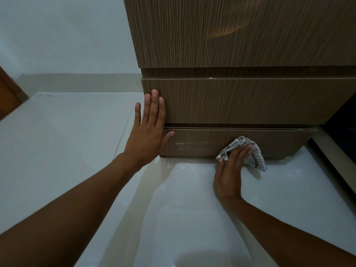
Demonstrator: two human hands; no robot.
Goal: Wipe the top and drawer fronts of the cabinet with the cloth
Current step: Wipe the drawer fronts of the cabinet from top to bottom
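Observation:
A brown wood-grain cabinet [240,35] fills the upper right, seen from low down. Its middle drawer front [250,101] and bottom drawer front [202,141] face me. My left hand [149,128] lies flat with straight fingers against the cabinet's left front corner, spanning both drawers. My right hand [233,170] presses a white checked cloth [254,157] against the bottom drawer front, close to the floor, fingers straight over the cloth. Faint pale streaks show on the bottom drawer between my hands. The cabinet's top is out of view.
Glossy white floor tiles [192,218] spread below and to the left. A pale wall [67,35] with a skirting strip stands behind. A brown door edge [7,97] shows at far left. Dark furniture [344,135] sits right of the cabinet.

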